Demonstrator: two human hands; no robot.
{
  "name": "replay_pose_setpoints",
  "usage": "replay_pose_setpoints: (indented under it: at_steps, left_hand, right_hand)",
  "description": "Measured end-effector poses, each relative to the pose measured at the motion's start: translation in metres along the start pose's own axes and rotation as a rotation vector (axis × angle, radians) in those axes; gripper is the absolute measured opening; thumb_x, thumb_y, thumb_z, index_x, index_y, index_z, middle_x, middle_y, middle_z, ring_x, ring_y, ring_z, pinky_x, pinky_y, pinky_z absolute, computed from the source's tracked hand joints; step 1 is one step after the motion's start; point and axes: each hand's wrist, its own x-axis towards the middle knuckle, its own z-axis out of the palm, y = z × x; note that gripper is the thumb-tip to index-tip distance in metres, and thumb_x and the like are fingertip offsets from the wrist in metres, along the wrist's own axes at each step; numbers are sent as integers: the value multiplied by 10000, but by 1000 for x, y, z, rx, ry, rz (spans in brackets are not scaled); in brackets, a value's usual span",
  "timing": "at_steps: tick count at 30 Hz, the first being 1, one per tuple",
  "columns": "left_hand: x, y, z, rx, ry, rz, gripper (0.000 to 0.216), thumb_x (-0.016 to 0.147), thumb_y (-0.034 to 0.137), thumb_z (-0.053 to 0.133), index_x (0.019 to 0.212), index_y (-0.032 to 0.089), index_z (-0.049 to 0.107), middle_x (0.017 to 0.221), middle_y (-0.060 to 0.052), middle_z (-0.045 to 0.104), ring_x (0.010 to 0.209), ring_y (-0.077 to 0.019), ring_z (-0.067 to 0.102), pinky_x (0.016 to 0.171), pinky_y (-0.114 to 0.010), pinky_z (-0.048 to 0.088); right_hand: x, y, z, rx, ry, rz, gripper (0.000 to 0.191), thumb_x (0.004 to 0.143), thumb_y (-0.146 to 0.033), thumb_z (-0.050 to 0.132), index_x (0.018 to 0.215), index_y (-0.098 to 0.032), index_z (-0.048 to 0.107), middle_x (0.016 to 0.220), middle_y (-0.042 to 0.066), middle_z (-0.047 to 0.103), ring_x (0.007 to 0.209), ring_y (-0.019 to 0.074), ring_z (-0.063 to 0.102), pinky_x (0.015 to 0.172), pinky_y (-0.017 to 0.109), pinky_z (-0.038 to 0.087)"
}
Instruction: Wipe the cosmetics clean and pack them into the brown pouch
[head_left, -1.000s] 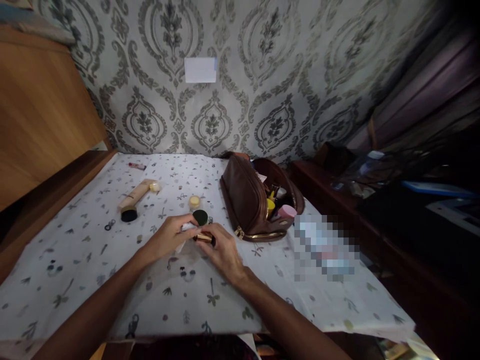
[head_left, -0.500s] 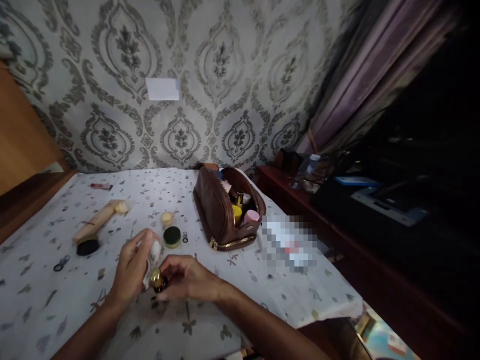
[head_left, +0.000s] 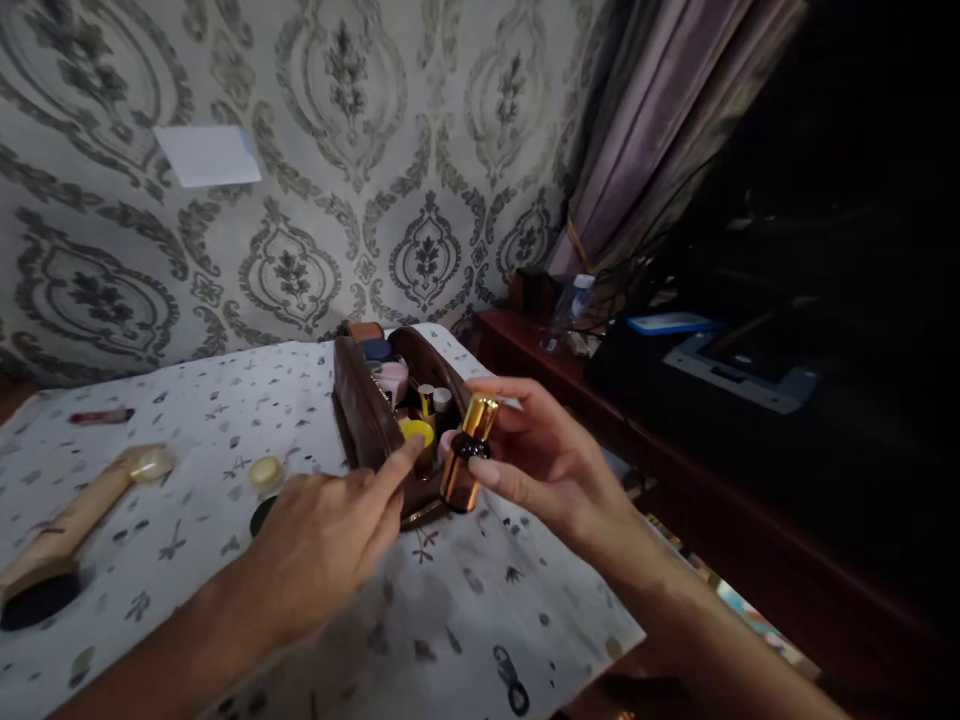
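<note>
No text, label, brand, number or sign can be read, whether on the small gold-capped bottle point(head_left: 460, 475), on the pale rectangle point(head_left: 208, 158) on the wall, or anywhere else in view.
</note>
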Motion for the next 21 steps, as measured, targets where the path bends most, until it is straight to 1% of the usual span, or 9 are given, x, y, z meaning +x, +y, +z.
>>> replay_pose_setpoints:
  at_steps: [3,6,9,11,13,15,17,19,21]
  left_hand:
    - [18,-8,-3,105,-17,-33,523,897,356,549,1403,242,488,446,57,535,303,-145,414,383,-235,212]
    - [25,-13,-6,131,-55,0,388,906,371,540,1274,257,582,487,36,577,312,-160,456,372,-246,198]
    - [25,-16,-3,98,-96,54,286,962,362,429,1174,279,601,586,13,656,374,-175,549,370,-269,301]
    - [23,-19,2,61,-79,76,288,982,367,392,1196,291,569,659,1,700,457,-189,621,412,-283,405]
    - [20,-22,7,30,-42,94,304,986,365,395,1252,293,523,720,-9,726,533,-201,669,453,-294,472]
    - [17,-25,11,16,-16,105,338,983,349,412,1309,286,479,742,-13,732,561,-205,684,465,-298,503]
    - [14,-27,15,8,-6,108,364,982,338,424,1340,281,454,757,-17,734,576,-201,691,478,-298,525]
    - [13,-28,17,8,3,112,352,984,332,426,1329,276,462,771,-15,736,591,-190,696,500,-292,542]
    - [13,-28,18,18,9,119,318,987,310,425,1292,247,486,779,-10,736,609,-173,701,527,-277,551]
  right_hand:
    - [13,2,-10,-109,-1,-109,432,796,-188,746,1195,-306,628,986,8,689,913,190,667,787,325,552]
    - [23,12,-15,-177,6,-149,407,800,-167,735,1172,-307,650,1032,0,682,950,190,666,789,304,558]
    - [31,22,-20,-165,13,-129,373,797,-210,744,1147,-305,661,986,-7,695,943,201,673,753,298,572]
    - [35,28,-24,-138,-7,-119,314,787,-241,757,1086,-300,680,925,-15,701,896,197,678,717,291,576]
    - [39,32,-27,-142,-34,-123,255,786,-242,759,1026,-297,692,874,-25,701,829,180,674,684,274,568]
    - [41,34,-30,-213,-83,-140,239,810,-216,732,1029,-302,691,858,-31,699,767,157,660,660,252,551]
    - [44,35,-31,-337,-157,-144,271,845,-191,691,1088,-311,674,869,-33,698,737,141,645,650,232,528]
    - [46,33,-30,-445,-231,-130,285,870,-180,660,1125,-307,651,886,-28,693,739,135,635,649,219,505]
    - [49,31,-28,-527,-287,-106,235,893,-185,629,1109,-277,631,906,-12,681,755,136,624,654,220,489]
